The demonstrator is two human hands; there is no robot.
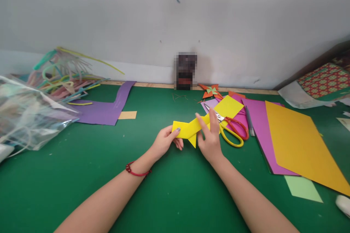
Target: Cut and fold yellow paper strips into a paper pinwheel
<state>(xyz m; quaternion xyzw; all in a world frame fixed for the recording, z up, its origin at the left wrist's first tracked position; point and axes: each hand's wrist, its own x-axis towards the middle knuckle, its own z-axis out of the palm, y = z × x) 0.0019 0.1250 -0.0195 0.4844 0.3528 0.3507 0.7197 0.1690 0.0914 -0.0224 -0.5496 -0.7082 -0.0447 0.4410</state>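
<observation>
- Where the green felt-like tabletop (pixel 175 189) lies nearest the camera, two bare forearms reach forward, the left with a red cord bracelet (pixel 135 171) on its wrist.
- To the right, a small pale green paper piece (pixel 302 188) lies flat on the tabletop.
- The left hand (pixel 165 141) pinches the left end of a folded yellow paper strip (pixel 188 128) between thumb and curled fingers, just above the tabletop's middle.
- The right hand (pixel 210 139) grips the strip's right part, its fingers stretched across it and its thumb hidden.
- Just beyond lie scissors with red and yellow handles (pixel 232 129), resting partly on a magenta paper sheet (pixel 258 123).
- A large orange-yellow paper sheet (pixel 300 142) overlaps the magenta one.
- Far left, a purple L-shaped paper (pixel 106 111) lies beside a clear plastic bag (pixel 27 116).
- An orange paper pinwheel (pixel 211 91) sits by the wall.
</observation>
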